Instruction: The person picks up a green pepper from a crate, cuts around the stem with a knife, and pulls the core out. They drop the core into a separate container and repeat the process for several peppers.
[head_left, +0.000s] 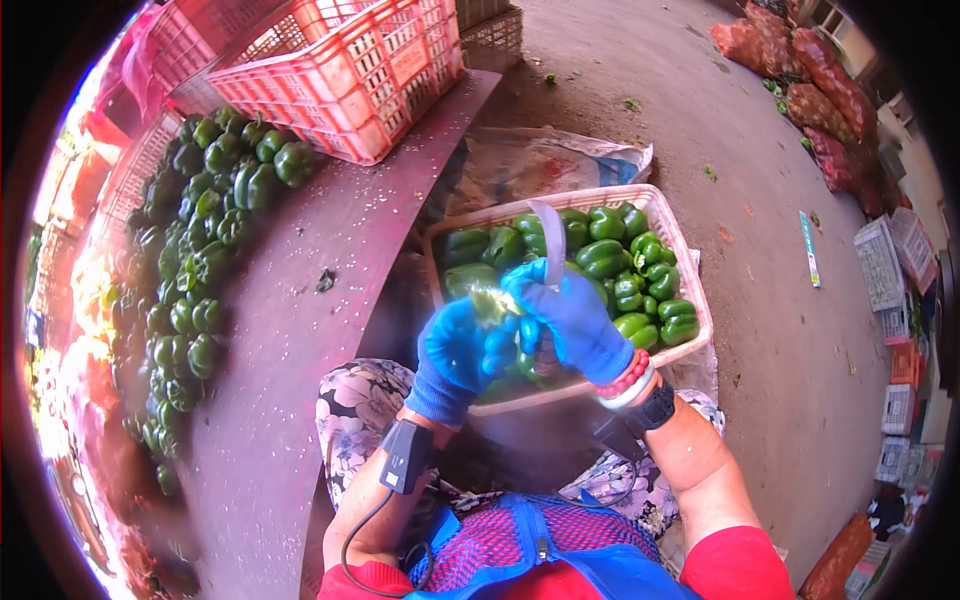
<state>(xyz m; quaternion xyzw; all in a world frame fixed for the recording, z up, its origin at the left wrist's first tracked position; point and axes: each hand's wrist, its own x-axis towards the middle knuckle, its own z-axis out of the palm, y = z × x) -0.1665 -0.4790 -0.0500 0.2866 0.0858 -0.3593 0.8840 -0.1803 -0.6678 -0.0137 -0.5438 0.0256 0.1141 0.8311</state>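
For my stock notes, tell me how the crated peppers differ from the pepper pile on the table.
The crated peppers have crate walls around them; the pepper pile lies loose on the table. The crated peppers cover a compact area; the pile, a long strip. Both are green.

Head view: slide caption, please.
Gloved left hand beside the right hand, which grips a knife, over a crate of peppers.

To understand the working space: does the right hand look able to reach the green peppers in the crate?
Probably yes: the right hand is over the crate and the way to the peppers looks free, though the curved blade it holds may hinder grasping.
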